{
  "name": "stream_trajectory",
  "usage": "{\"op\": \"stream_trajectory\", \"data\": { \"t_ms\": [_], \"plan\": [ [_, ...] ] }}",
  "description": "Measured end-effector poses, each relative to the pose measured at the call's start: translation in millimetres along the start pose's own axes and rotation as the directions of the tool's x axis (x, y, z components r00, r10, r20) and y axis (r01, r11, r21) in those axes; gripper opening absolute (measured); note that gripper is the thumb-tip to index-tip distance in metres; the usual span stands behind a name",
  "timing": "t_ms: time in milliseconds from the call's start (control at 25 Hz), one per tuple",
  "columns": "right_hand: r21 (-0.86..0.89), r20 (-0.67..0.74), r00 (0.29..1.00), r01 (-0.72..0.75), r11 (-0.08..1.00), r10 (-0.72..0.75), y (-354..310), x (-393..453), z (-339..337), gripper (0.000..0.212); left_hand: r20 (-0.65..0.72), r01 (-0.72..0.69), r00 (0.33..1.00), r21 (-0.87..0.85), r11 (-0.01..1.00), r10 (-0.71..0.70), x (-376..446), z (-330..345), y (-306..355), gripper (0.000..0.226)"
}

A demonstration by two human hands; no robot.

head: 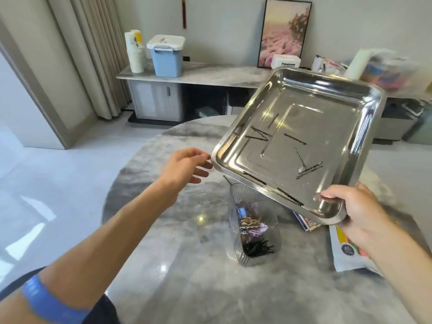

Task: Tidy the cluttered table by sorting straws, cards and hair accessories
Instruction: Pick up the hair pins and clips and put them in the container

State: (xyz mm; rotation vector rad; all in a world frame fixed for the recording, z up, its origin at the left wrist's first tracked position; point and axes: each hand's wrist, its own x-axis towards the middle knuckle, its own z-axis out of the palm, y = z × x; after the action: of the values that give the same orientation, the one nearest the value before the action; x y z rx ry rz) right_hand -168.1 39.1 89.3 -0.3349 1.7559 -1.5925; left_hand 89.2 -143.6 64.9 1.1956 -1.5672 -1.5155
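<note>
A shiny steel tray [350, 94] is tilted up over the round marble table [187, 277]. My right hand [355, 213] grips its near right corner. Several black bobby pins [306, 170] lie on the tray's floor and along its lower rim. My left hand [187, 163] is at the tray's left corner, fingers loosely spread and just touching the rim. Under the tray's low edge stands a clear ribbed container [256, 232] holding black pins and other hair accessories.
A stack of cards [307, 224] peeks out beneath the tray. A straw packet [348, 250] lies on the table at the right. Behind stands a sideboard [198, 74] with paper cups, a blue bin and a framed picture.
</note>
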Motion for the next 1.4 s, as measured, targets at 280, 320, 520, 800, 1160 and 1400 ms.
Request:
{"op": "stream_trajectory", "data": {
  "t_ms": [280,320,520,800,1160,1400],
  "plan": [
    [0.086,-0.196,0.975,0.128,0.988,-0.109,9,-3,-31,0.031,0.241,-0.216,0.965,0.489,0.845,0.107,13,71,-11,0.037],
    [0.094,-0.206,0.972,0.138,0.986,-0.116,10,-4,-33,0.032,0.261,-0.255,0.957,0.548,0.797,0.127,15,76,-14,0.033],
    [0.037,-0.251,0.951,0.193,0.981,-0.178,5,-11,-44,0.034,0.181,-0.241,0.970,0.629,0.739,0.162,8,69,-23,0.010],
    [-0.161,-0.169,0.949,0.240,0.957,-0.267,-8,-18,-31,0.033,-0.168,0.028,0.986,0.237,0.971,0.013,-20,16,-30,0.041],
    [-0.577,0.054,0.878,0.416,0.703,-0.475,-25,-32,5,0.048,-0.205,0.035,0.979,0.091,0.995,-0.016,-19,19,-36,0.058],
    [-0.764,0.223,0.802,0.496,0.412,-0.554,-61,-34,44,0.015,-0.197,0.065,0.979,0.063,0.996,-0.052,-22,18,-39,0.063]
  ]
}}
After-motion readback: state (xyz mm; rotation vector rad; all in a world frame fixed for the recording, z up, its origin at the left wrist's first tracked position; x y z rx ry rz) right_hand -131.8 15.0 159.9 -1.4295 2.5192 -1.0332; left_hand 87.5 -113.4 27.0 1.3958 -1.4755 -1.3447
